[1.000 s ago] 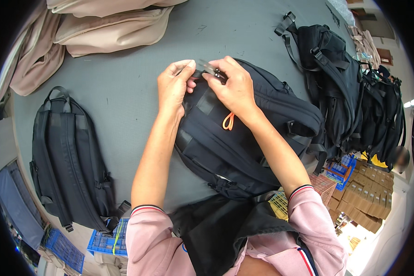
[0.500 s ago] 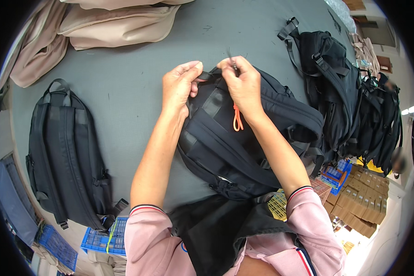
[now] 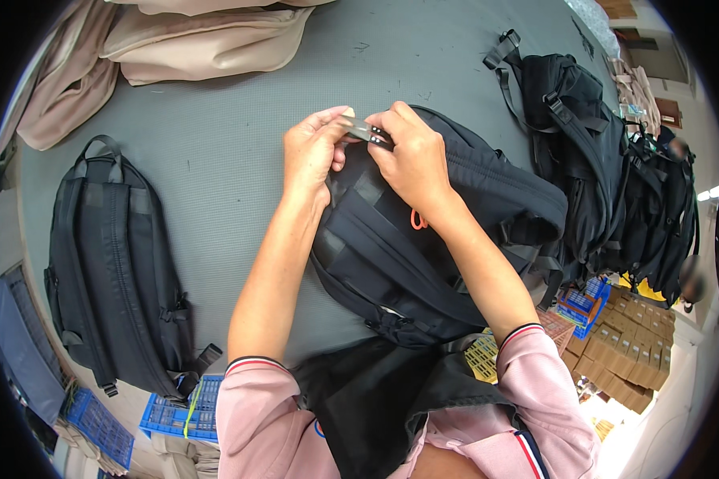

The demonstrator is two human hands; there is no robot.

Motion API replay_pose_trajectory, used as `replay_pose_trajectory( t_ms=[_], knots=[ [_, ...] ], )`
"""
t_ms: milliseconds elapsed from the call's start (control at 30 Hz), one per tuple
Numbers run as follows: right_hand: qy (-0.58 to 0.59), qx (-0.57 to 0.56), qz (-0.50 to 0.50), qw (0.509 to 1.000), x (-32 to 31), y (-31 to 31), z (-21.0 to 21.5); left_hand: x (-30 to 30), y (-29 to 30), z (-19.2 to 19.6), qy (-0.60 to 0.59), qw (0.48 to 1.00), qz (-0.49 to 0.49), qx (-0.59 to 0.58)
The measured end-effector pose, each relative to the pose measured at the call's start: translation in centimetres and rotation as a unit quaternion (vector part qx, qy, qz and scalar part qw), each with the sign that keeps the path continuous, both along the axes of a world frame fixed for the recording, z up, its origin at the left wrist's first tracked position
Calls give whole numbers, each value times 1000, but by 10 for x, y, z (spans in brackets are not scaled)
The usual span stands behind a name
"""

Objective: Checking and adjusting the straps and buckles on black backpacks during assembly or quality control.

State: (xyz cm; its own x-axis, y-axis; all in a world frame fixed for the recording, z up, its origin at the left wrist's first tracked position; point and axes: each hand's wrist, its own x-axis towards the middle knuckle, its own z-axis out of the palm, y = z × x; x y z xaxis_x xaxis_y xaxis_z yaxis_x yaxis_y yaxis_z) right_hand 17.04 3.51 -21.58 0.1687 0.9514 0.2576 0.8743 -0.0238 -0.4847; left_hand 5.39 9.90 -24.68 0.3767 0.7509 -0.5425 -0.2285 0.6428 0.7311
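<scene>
A black backpack [image 3: 391,239] lies at an angle in front of me on the grey table, its padded straps facing up. My left hand [image 3: 307,156] is closed in a pinch at the far end of the bag, on its top edge; the fingers hide the exact part. In my right hand [image 3: 414,160] are small thread snips [image 3: 358,128] with metal blades and dark grips. Their blades point left, reaching to my left fingertips. An orange cord loop [image 3: 419,219] hangs below my right hand over the bag.
Another black backpack [image 3: 112,263] lies on the left of the table [image 3: 232,160]. Beige bags [image 3: 208,44] are piled at the far left. More black backpacks [image 3: 571,144] line the right side. Blue crates [image 3: 180,411] and stacked cartons [image 3: 627,335] stand below table level.
My right hand has turned and lowered slightly, bringing the snips' blades round to the left hand's fingertips. The orange loop now shows less. My left hand stays nearly in place.
</scene>
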Motion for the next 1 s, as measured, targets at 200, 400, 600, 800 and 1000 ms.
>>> replay_pose_trajectory(
  t_ms=[200, 400, 600, 800, 1000],
  knots=[
    [108, 15, -102, 989, 10, -8, -3, 2, -2, -4, -13, 1000, 2, -21],
    [42, -4, -79, 996, -5, -30, 10, 1, -4, -2, -13, 1000, 13, -23],
    [6, -28, -60, 998, -4, -32, 12, 2, -8, -4, -5, 1000, 15, -19],
    [-1, -26, -65, 998, -5, -32, 10, 2, -9, -3, -11, 999, 15, -28],
    [22, -17, -97, 995, -12, -34, 3, 0, -8, -9, -44, 997, 13, -56]
  ],
)
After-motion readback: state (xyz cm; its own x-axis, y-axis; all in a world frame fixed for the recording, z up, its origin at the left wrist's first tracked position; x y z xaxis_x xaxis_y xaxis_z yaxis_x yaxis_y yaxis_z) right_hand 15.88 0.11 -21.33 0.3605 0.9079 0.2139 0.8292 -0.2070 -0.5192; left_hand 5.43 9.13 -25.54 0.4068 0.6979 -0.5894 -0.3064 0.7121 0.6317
